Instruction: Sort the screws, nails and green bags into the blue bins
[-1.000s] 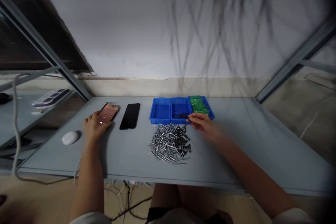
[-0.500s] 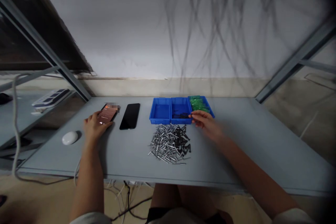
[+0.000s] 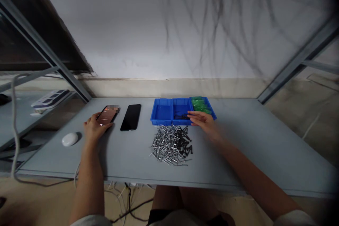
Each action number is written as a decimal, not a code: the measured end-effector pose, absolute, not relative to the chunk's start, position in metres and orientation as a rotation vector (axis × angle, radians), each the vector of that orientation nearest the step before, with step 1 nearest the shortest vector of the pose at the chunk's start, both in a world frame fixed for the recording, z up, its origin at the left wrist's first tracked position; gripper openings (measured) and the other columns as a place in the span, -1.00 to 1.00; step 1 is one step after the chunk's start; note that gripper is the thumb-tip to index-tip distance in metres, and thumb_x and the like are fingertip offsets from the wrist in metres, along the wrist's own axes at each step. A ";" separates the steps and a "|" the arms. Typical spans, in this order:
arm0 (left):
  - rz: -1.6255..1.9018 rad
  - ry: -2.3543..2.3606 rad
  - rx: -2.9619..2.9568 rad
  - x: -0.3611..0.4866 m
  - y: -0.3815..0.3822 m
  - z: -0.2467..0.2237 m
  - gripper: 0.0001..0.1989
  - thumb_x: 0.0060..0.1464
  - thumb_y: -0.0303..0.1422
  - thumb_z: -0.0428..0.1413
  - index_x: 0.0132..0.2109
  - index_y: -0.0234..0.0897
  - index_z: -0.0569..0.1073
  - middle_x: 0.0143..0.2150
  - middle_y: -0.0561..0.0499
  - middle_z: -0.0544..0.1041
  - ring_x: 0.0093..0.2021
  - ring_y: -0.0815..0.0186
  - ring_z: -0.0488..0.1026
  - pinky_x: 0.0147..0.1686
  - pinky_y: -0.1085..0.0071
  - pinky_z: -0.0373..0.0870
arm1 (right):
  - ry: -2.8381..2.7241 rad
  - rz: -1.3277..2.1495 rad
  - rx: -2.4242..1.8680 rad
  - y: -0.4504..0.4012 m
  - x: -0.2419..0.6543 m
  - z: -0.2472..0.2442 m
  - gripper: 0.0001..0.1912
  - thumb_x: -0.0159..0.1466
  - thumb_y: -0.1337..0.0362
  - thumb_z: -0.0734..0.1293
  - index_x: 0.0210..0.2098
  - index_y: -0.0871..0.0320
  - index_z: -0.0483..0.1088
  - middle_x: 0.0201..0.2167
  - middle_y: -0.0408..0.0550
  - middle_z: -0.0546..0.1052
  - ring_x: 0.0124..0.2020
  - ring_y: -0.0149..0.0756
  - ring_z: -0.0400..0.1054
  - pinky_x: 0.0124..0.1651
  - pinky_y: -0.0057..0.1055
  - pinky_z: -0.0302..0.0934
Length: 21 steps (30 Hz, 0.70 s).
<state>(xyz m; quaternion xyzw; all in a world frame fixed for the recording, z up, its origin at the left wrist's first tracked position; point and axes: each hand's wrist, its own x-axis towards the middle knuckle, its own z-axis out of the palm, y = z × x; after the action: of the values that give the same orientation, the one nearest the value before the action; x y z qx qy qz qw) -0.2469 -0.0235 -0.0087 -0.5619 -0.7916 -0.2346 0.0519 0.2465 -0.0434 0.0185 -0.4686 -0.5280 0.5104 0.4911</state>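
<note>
My left hand [image 3: 95, 128] grips a lit phone [image 3: 108, 116] by its edges at the left of the table. My right hand [image 3: 205, 122] is over the front right corner of the middle blue bin [image 3: 181, 105], fingers apart, with nothing visible between them. Some dark screws [image 3: 182, 117] lie in that bin. The left blue bin [image 3: 162, 112] has a bare floor. Green packets [image 3: 200, 105] fill the right bin. In front of the bins is a pile of silver pins [image 3: 168, 144], with dark screws [image 3: 187, 144] along its right side.
A black phone [image 3: 130, 117] lies between my left hand and the bins. A white mouse [image 3: 70, 139] rests near the left edge of the grey table [image 3: 127, 162]. Metal frame posts rise on both sides, before a wall. Cables hang below the table.
The fingers of my right hand have spread and shifted slightly left over the middle bin. My left hand and its phone have moved very little.
</note>
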 end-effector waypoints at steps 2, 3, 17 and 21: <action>-0.728 -2.387 -1.717 -0.245 -0.024 -0.007 -0.24 -0.16 -0.03 0.18 0.17 -0.30 0.27 0.08 -0.28 0.43 0.16 -0.15 0.28 0.15 0.00 0.13 | -1.350 1.245 -1.127 -0.044 0.247 0.019 -0.53 0.06 0.09 0.48 -0.05 0.06 0.49 -0.12 0.01 0.61 0.00 -0.11 0.46 -0.11 -0.23 0.41; -0.740 -2.375 -1.720 -0.244 -0.024 -0.006 -0.23 -0.16 -0.03 0.19 0.17 -0.31 0.27 0.08 -0.28 0.42 0.17 -0.16 0.27 0.15 0.00 0.12 | -1.396 1.236 -1.125 -0.044 0.248 0.019 -0.53 0.08 0.09 0.46 -0.03 0.06 0.49 -0.13 0.01 0.61 -0.04 -0.13 0.48 -0.13 -0.24 0.41; -1.184 -2.362 -1.728 -0.256 -0.025 -0.007 -0.33 -0.14 -0.28 0.07 0.19 -0.30 0.30 0.14 -0.25 0.37 0.01 0.02 0.39 -0.08 0.13 0.44 | -2.484 0.778 -1.423 -0.052 0.260 0.024 -0.79 0.19 0.23 0.37 -0.18 0.10 0.52 -0.44 -0.14 0.54 -0.43 -0.32 0.38 -0.40 -0.43 0.05; -1.148 -2.367 -1.749 -0.260 -0.024 -0.009 -0.33 -0.15 -0.27 0.07 0.19 -0.29 0.29 0.16 -0.25 0.35 0.03 0.02 0.39 -0.11 0.16 0.47 | -2.489 0.811 -1.394 -0.050 0.260 0.021 -0.79 0.21 0.26 0.35 -0.16 0.12 0.50 -0.43 -0.13 0.53 -0.42 -0.33 0.38 -0.40 -0.44 0.05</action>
<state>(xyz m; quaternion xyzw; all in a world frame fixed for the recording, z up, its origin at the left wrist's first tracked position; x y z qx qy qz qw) -0.2598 -0.0241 -0.0086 -0.5536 -0.7492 -0.3635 -0.0088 0.2595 -0.0505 0.0210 -0.4683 -0.8359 0.2724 0.0879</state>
